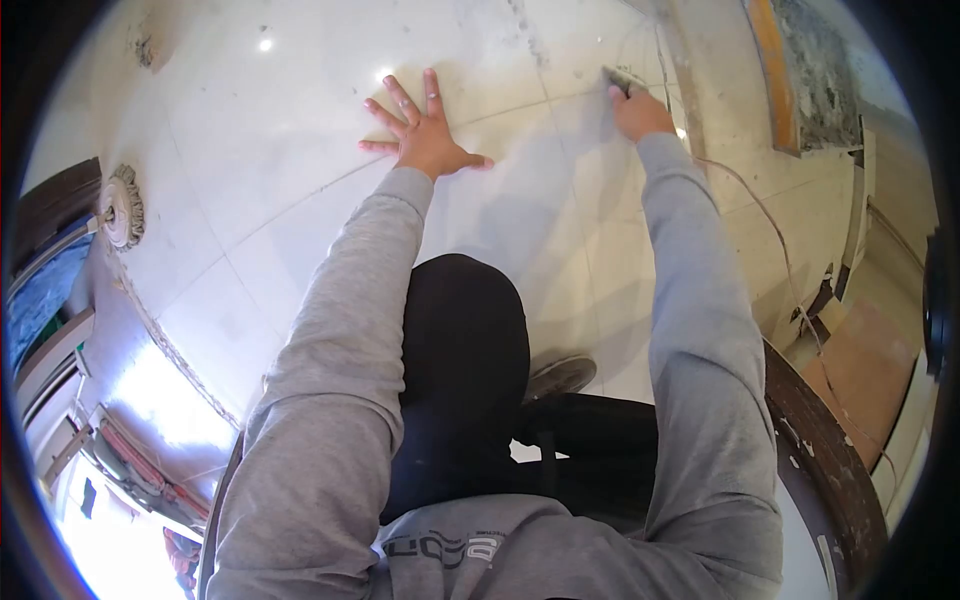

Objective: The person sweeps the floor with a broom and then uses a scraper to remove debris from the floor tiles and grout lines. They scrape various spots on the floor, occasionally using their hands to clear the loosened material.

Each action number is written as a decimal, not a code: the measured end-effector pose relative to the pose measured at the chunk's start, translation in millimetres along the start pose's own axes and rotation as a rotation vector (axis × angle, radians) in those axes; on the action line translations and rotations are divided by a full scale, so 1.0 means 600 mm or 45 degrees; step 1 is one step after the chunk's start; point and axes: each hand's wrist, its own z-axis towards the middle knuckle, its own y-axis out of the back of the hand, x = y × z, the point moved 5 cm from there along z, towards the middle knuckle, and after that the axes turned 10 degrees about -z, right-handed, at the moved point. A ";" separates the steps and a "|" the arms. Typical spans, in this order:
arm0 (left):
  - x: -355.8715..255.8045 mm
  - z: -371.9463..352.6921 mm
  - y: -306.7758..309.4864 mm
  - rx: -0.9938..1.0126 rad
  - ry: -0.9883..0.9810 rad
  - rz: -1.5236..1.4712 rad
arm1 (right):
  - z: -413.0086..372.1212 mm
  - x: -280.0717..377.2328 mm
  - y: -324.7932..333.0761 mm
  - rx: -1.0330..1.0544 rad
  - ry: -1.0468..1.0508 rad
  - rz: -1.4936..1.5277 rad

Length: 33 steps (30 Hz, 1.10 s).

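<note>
My left hand [425, 140] lies on the pale tiled floor [500, 190] with its fingers spread wide, holding nothing. Out to the right, my right hand [640, 112] is closed around a flat grey scraper-like tool [622, 77], whose edge points up and left near the floor. Its handle is hidden in the fist, so the exact kind is hard to make out. Thin dark joint lines run between the tiles around both hands. Beside the right hand, a long strip [685, 80] runs along the floor.
A thin cable [765, 205] curves down the right side. An orange-edged board [785, 75] lies at the upper right. On the left is a round, fringed object [124, 207] on a rod. A brown wooden frame [825, 460] stands at the lower right, and my shoe [562, 377] rests below.
</note>
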 end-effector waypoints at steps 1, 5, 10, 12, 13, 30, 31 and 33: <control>-0.001 0.003 0.002 -0.010 -0.004 -0.009 | -0.007 0.002 -0.005 0.064 0.005 0.004; -0.002 -0.002 0.005 -0.008 0.009 -0.003 | -0.073 0.018 -0.026 0.017 0.038 -0.021; -0.002 0.001 0.005 0.008 0.006 0.004 | 0.010 0.010 0.007 -0.002 0.045 0.004; -0.003 -0.001 0.011 0.003 0.016 0.013 | -0.016 0.030 0.020 -0.061 0.061 0.054; -0.005 -0.004 0.009 0.016 0.023 0.017 | -0.040 0.037 0.026 -0.109 0.067 0.092; -0.005 -0.004 0.018 0.052 0.044 -0.028 | -0.104 0.129 -0.005 0.030 0.157 -0.109; -0.004 -0.005 0.014 0.049 0.033 -0.026 | -0.105 0.126 -0.004 0.012 0.126 -0.086; 0.000 -0.005 0.003 0.051 0.018 -0.014 | -0.049 0.118 0.019 -0.095 0.096 0.017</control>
